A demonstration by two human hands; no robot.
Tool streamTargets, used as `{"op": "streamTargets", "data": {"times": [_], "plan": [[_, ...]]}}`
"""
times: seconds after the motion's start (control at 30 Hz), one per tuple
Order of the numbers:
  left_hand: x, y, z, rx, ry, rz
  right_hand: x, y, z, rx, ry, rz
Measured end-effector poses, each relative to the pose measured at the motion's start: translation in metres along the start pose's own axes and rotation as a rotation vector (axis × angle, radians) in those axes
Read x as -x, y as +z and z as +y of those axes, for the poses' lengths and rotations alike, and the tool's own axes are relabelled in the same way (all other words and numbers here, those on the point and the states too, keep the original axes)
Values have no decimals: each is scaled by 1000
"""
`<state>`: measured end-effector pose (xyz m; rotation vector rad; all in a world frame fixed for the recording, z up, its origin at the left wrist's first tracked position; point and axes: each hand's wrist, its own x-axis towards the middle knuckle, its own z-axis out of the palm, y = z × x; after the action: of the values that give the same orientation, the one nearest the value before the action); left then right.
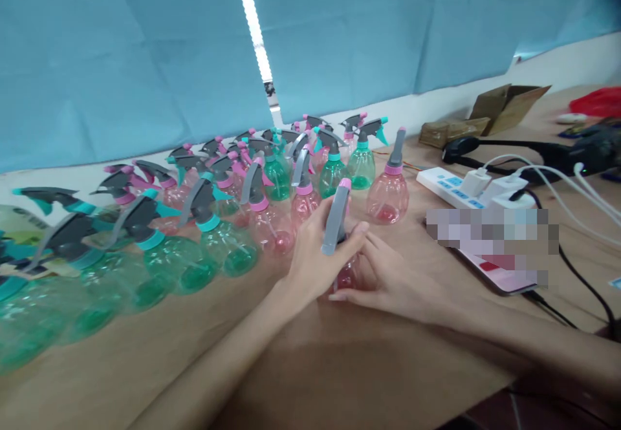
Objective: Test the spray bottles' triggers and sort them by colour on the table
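Both my hands are wrapped round one pink spray bottle [336, 220] with a grey trigger head, upright at the front of the table. My left hand [315, 255] grips it near the neck, just under the spray head. Lower down, my right hand [388, 278] closes round the clear pink body, most of which the fingers hide. Just behind stands another pink spray bottle [388, 197], apart from my hands. To the left of my left hand are a pink bottle [272, 229] and a green spray bottle [233, 249].
Several more green and pink spray bottles crowd the left and back. On the right lie a white power strip [436, 181] with chargers and cables, a phone-like device [504, 278], a black headset [514, 149] and an open cardboard box [504, 110]. A blue sheet [339, 35] covers the wall.
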<state>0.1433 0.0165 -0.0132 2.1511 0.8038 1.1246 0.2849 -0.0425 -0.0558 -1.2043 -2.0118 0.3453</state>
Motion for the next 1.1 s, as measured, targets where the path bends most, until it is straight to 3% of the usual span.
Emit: {"op": "streamTargets", "data": {"times": [0.23,0.37,0.53,0.67,0.93,1.1], "plan": [[34,-1,-31,-35,-97,-101,-11,-23,49,249,143,44],[63,-4,-51,-256,-148,-177,-26,-29,65,276,146,40],[75,-2,-53,-514,-10,-420,-46,-30,59,440,146,90],[74,1,-50,-635,54,-538,-59,-30,53,533,179,88],[74,0,-48,-663,60,-563,-76,-28,56,570,220,91],[73,0,-49,-684,67,-572,-67,-32,54,579,214,160]]}}
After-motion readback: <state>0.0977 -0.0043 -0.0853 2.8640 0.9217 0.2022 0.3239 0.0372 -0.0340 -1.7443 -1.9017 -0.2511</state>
